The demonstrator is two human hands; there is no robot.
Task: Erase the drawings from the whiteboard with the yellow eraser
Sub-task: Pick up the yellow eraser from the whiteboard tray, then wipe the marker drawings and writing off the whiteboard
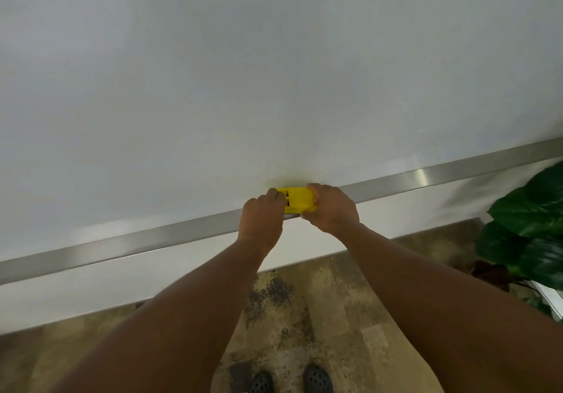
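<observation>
A pale wall band (195, 273) runs aslant above a mottled brown-and-tan floor (320, 316), while big glossy dark green plant leaves (530, 225) crowd the right edge, and soft even light falls over all of it.

Eraser (297, 199) on ledge (152, 237) (below whiteboard (274, 72)), plant (530, 228) right.

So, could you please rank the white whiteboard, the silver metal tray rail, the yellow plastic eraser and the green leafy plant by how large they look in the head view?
1. White whiteboard
2. Silver metal tray rail
3. Green leafy plant, cropped by the frame, so unsure
4. Yellow plastic eraser
</observation>
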